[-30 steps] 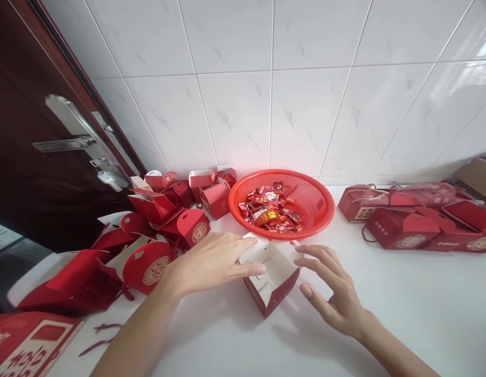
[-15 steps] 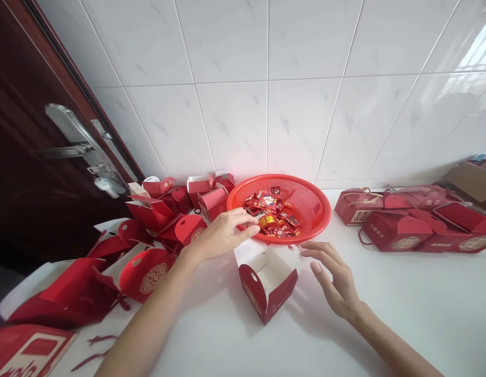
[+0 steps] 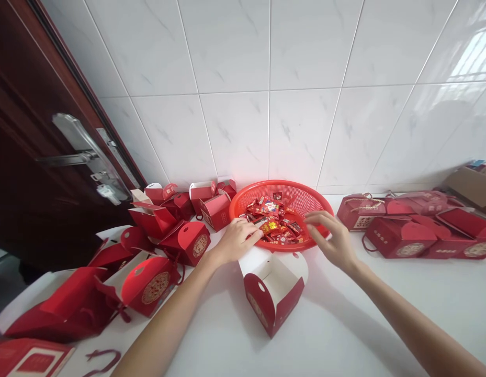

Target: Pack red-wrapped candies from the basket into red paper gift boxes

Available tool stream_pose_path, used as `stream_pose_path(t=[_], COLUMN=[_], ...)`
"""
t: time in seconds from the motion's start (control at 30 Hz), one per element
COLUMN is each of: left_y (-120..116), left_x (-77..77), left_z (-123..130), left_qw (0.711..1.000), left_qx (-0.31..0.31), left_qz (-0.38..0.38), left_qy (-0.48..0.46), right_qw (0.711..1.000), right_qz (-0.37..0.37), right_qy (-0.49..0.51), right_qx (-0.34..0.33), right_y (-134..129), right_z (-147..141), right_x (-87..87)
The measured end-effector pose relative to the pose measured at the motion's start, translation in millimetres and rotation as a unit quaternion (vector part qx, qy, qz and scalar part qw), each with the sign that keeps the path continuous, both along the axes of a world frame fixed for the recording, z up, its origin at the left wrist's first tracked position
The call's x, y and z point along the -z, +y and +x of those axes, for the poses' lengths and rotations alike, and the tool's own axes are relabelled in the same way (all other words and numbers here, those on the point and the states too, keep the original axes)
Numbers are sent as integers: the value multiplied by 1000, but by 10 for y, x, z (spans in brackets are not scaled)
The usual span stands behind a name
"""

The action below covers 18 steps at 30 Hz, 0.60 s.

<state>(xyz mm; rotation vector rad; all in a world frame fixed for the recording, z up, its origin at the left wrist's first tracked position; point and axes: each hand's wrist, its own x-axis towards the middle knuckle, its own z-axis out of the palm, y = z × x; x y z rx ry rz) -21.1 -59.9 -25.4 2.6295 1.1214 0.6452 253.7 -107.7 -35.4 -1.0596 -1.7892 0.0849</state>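
A red plastic basket [image 3: 280, 184] stands against the wall with a heap of small red-wrapped sweets [image 3: 272, 222] in it. In front of it is an open dark red box [image 3: 274, 298] with a white inside and raised flaps. My left hand [image 3: 238, 238] lies at the basket's near left rim, fingers bent toward the sweets; whether it pinches anything is hidden. Over the basket's right side hovers my right hand [image 3: 331, 238], its thumb and fingers apart and nothing visible between them.
Several open red boxes [image 3: 148, 285] crowd the left side, and a purple ribbon [image 3: 105, 361] lies near the front edge. At the right stand several closed red boxes [image 3: 399, 238], with a brown carton [image 3: 472, 183] behind. A dark door with a metal handle is at the left.
My right hand has risen from beside the open box to above the basket's right side. My left hand has stayed close to the left rim. The view has shifted slightly.
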Motion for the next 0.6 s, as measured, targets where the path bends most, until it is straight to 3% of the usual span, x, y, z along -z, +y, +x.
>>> stream_pose_path(t=[0.07, 0.17, 0.4, 0.6], left_y=[12, 22, -10, -42], left_x=[19, 32, -5, -45], left_z=[-11, -20, -9, -2], left_qw=[1000, 1000, 1000, 1000], left_qx=[3, 8, 6, -1], left_qz=[1, -1, 1, -11], left_qy=[-2, -16, 15, 29], right_qw=[994, 962, 912, 867], right_qz=[-104, -238, -334, -377], right_qy=[-36, -128, -236, -325], right_qx=[-6, 34, 30, 8], right_y=[275, 729, 1597, 1913], right_z=[-12, -89, -300, -472], right_x=[-152, -324, -337, -317])
